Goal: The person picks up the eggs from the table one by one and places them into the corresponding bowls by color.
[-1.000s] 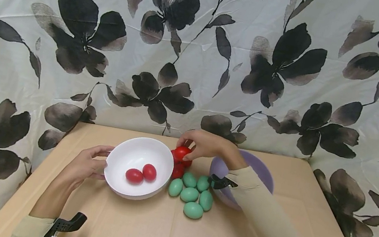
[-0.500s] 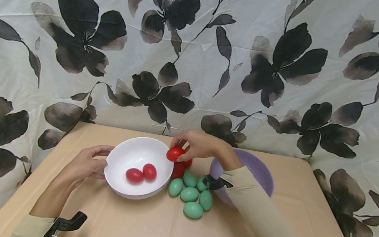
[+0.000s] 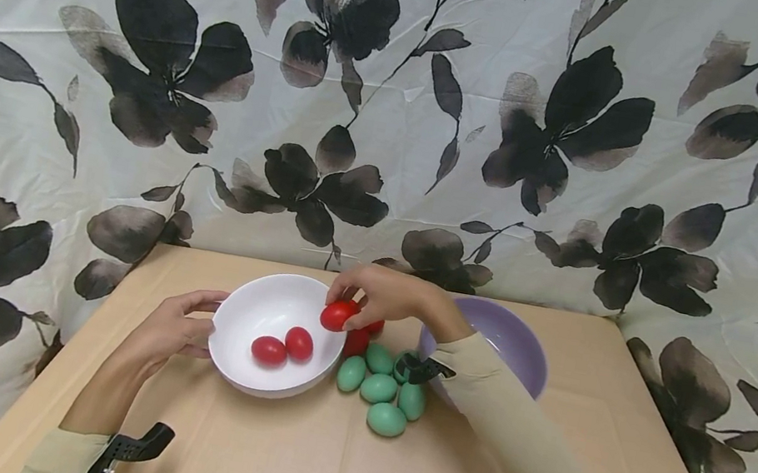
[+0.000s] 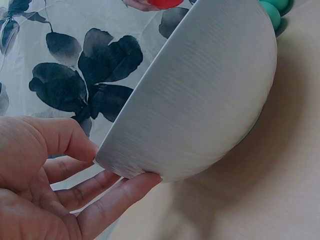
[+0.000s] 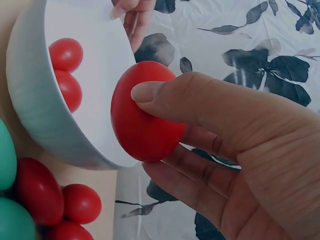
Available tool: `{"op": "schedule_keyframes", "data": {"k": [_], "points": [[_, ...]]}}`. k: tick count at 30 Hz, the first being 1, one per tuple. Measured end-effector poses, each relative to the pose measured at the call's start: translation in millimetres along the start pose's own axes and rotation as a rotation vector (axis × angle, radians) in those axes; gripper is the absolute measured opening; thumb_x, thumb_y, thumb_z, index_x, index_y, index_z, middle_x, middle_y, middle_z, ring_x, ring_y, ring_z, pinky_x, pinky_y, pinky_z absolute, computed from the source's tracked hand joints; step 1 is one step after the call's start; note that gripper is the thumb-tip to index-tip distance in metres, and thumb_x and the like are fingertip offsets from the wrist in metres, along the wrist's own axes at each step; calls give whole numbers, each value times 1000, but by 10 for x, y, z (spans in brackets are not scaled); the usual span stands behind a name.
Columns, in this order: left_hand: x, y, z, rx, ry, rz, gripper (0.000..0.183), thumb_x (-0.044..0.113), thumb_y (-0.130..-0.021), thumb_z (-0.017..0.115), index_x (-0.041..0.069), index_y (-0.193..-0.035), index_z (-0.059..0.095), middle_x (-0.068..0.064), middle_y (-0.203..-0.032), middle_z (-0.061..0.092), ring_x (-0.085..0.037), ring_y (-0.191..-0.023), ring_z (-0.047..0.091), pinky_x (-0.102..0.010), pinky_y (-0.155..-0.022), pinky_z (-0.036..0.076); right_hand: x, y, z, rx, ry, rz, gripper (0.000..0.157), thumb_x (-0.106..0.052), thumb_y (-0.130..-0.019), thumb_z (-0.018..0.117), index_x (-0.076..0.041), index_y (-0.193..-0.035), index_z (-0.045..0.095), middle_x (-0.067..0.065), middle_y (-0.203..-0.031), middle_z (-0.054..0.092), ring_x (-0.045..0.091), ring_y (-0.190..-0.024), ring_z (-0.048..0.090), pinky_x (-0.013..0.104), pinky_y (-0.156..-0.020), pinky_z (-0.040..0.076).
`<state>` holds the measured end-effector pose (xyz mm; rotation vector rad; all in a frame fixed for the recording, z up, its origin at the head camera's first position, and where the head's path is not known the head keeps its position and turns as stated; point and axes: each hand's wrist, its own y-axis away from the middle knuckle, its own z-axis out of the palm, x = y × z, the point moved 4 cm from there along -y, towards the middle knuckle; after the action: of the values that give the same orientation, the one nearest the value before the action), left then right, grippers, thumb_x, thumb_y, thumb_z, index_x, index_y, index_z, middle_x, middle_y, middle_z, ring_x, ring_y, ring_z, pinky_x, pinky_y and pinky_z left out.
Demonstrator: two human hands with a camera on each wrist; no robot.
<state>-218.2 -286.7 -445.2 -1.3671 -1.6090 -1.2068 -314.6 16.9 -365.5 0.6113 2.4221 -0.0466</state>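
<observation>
Between thumb and fingers my right hand (image 3: 387, 295) pinches a red egg (image 5: 145, 117), held at the right rim of the white bowl (image 3: 235, 359). Inside that bowl two other red eggs (image 3: 284, 347) lie close together. My left hand (image 4: 55, 175) grips the bowl's left edge, its thumb at the rim and fingers against the outer wall. More red eggs (image 5: 40, 190) sit on the table just right of the bowl, partly covered by my right hand in the head view. Several green eggs (image 3: 379, 389) are grouped in front of them.
A purple bowl (image 3: 520, 342) stands at the back right, partly behind my right forearm. The wooden table (image 3: 279, 456) ends at a floral cloth (image 3: 439, 154) hung behind it.
My right hand has lifted a red egg from the pile and carried it left to the white bowl's rim. The left hand and bowl have stayed in place.
</observation>
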Motion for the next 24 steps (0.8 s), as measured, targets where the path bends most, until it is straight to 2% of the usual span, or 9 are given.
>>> {"op": "schedule_keyframes", "data": {"k": [4,11,24], "points": [[0,17,11,2,-4,6,60,-1,-92,55,1,-151,42,-29,-145,44,-32,-105,68,-45,-76,64,-20,-41,66,-18,20,-15,34,-12,-84,81,-18,-117,70,-4,-115,65,13,-107,62,22,-89,57],[-6,50,32,9,-3,4,59,0,-93,55,2,-151,42,-28,-146,44,-32,-105,68,-46,-76,64,-71,-119,159,-54,36,-50,35,-11,-84,81,-19,-116,70,-6,-115,65,10,-108,63,30,-93,59],[-6,135,87,11,10,5,58,2,-95,56,0,-151,41,-29,-146,43,-31,-107,66,-46,-76,64,-191,-167,311,-108,65,-86,35,-11,-83,82,-19,-115,71,-8,-112,66,8,-105,62,21,-88,57]]}}
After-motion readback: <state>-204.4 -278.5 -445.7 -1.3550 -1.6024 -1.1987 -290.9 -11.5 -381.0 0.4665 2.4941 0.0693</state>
